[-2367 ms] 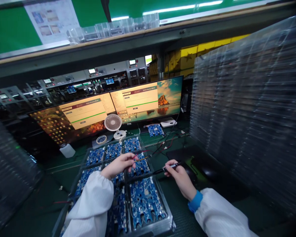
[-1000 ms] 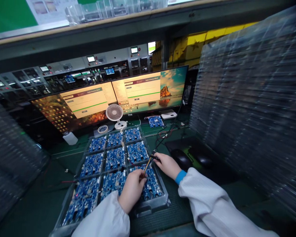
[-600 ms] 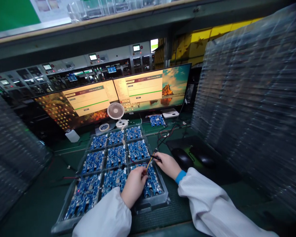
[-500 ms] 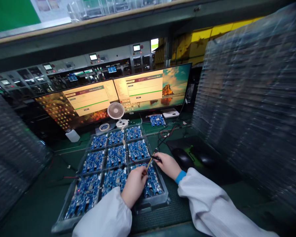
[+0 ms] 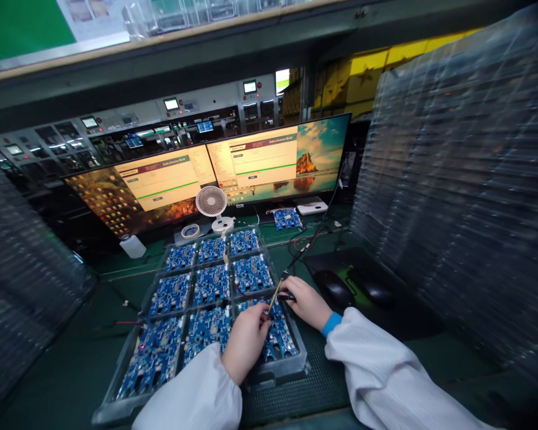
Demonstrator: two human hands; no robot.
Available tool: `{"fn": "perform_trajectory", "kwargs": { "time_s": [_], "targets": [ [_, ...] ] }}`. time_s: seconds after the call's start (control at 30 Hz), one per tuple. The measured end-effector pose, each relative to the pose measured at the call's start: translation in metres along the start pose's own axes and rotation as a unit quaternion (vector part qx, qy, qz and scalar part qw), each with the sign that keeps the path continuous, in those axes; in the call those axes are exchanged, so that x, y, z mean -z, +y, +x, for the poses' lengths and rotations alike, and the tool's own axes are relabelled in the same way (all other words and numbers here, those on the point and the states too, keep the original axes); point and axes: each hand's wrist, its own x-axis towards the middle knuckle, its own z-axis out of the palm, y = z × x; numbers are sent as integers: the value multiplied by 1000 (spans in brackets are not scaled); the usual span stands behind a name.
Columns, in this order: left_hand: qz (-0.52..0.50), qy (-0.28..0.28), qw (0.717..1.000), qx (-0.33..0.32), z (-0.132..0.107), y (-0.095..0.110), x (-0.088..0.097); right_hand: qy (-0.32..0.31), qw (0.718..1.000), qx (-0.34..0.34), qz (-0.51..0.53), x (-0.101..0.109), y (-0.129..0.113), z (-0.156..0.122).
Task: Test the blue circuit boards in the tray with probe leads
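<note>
My left hand (image 5: 246, 335) is closed with its fingertips pinched on the lower end of a thin yellow-orange cable (image 5: 275, 297), over the front right circuit board (image 5: 278, 335). At the cable's upper end, my right hand (image 5: 308, 303) is closed around it. A small black piece (image 5: 287, 297) also sticks out between the right fingers; its kind is unclear. Blue circuit boards lie one to a compartment in the clear plastic tray (image 5: 283, 371). My left fingers hide the lower cable end. A small red light shows on the front left board (image 5: 155, 352).
Two computer mice (image 5: 334, 289) rest on a black mouse pad (image 5: 407, 316) at right. Behind the tray are a small white fan (image 5: 211, 202), a tape roll (image 5: 190, 231), a loose board (image 5: 287, 218) and two monitors (image 5: 251, 161). Tall stacks of clear trays (image 5: 448, 179) flank the bench.
Both hands stay on the cable over the same board. My right hand has shifted slightly, and the black piece in its fingers sits a little lower. The view has moved slightly.
</note>
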Motion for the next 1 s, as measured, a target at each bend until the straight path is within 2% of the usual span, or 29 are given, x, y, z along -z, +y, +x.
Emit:
{"fn": "perform_trajectory", "kwargs": {
  "time_s": [0.13, 0.37, 0.53, 0.6, 0.67, 0.73, 0.83, 0.9, 1.0],
  "targets": [
    [-7, 3, 1000, 13, 0, 2, 1, 12, 1000, 6, 4, -2, 0, -1],
    [74, -18, 997, 0, -2, 14, 4, 20, 1000, 20, 13, -3, 3, -2],
    [42, -12, 999, -9, -5, 5, 1, 13, 999, 37, 11, -5, 4, -3],
    [8, 18, 1000, -24, -3, -2, 6, 13, 999, 42, 11, -5, 4, -3],
    [26, 78, 995, -49, 4, -8, 14, 16, 999, 44, 11, -5, 4, -3],
    [116, 114, 985, -58, 13, -12, 25, 20, 999, 44, 13, -5, 4, -3],
    [249, 81, 964, -46, 26, -12, 44, 21, 999, 45, 15, -5, 4, -3],
    [267, 56, 961, -40, 31, -11, 59, 18, 999, 42, 16, -4, 3, -3],
    [257, 63, 964, -23, 32, -10, 86, 12, 999, 32, 11, -2, 0, -3]
  ]
}}
